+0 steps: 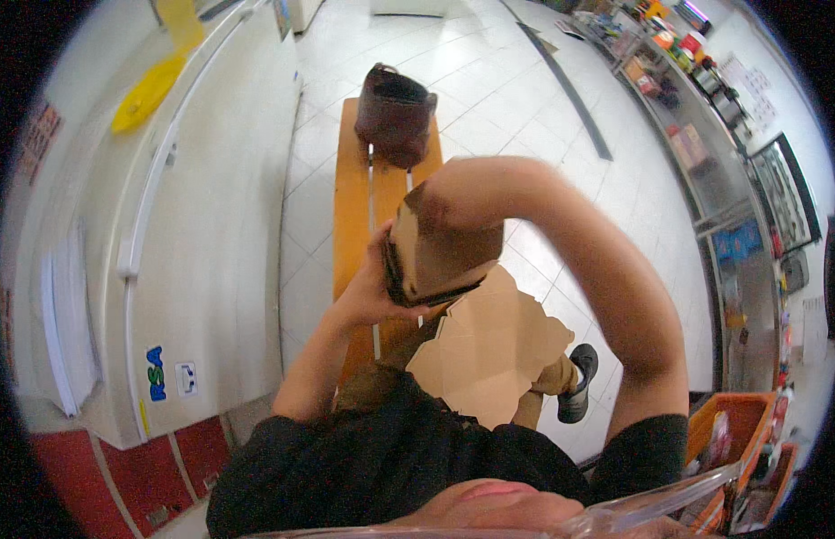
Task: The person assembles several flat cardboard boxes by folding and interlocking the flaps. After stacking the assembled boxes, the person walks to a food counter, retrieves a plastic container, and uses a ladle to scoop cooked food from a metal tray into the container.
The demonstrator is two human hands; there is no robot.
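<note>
A small brown cardboard box (pixel 455 259) is held up over my lap, tilted, with dark shaded edges. My left hand (pixel 368 286) is wrapped round its left side, closed on it. My right arm bends across from the right, and my right hand (pixel 435 202) is at the far end of the box. Shadow and blur hide the right fingers, so their grip cannot be made out. Across my lap, below the box, lies a flat unfolded cardboard blank (pixel 489 346) with cut flaps.
An orange-brown wooden bench (pixel 348 207) runs ahead, bearing a dark brown bag (pixel 395 117). A white chest freezer (pixel 211 225) stands at the left. Metal shelving (pixel 674 166) with several goods lines the right. An orange basket (pixel 737 418) is near my right elbow.
</note>
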